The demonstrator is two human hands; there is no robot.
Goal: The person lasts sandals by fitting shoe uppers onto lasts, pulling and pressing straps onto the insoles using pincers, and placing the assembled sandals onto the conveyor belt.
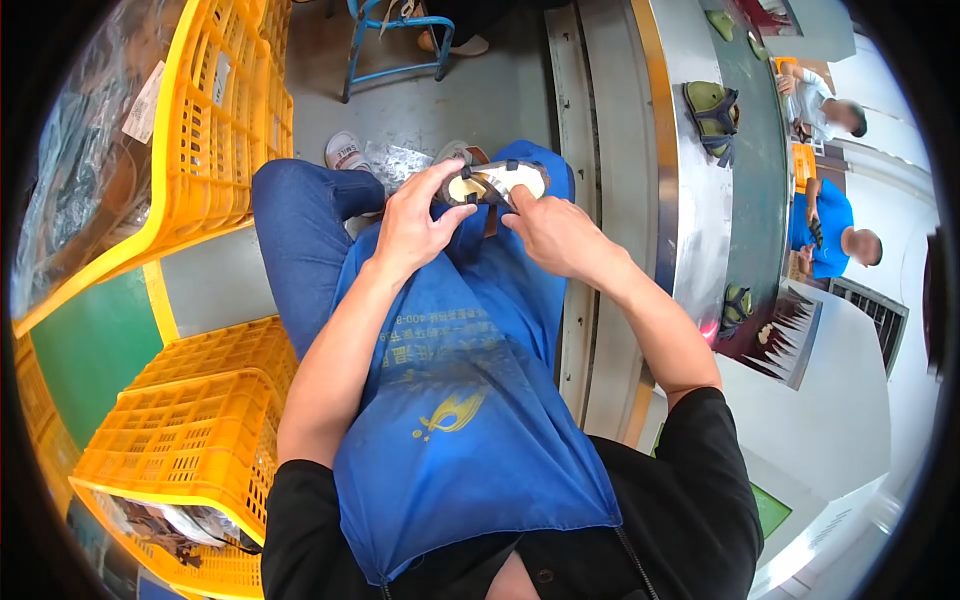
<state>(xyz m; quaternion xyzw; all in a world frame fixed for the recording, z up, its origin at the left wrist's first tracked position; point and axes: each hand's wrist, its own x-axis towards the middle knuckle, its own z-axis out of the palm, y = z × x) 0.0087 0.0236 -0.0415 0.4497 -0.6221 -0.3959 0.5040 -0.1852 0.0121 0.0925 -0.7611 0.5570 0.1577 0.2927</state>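
A sandal (496, 184) with a pale yellow footbed and dark straps lies crosswise above my lap, between my two hands. My left hand (424, 214) grips its left end, thumb below and fingers along the far edge. On the right end, my right hand (560, 232) holds the sandal, a finger or thumb pressed on the footbed; its other fingers are partly hidden. Beneath is a blue apron (470, 350) with yellow print, spread over my lap.
Yellow crates (190, 430) stand at my left, another large crate (215, 130) above them holding plastic-wrapped items. On my right runs a conveyor belt (755, 190) carrying green sandals (712, 122). Two people stand beyond it. A blue stool (395, 45) is ahead.
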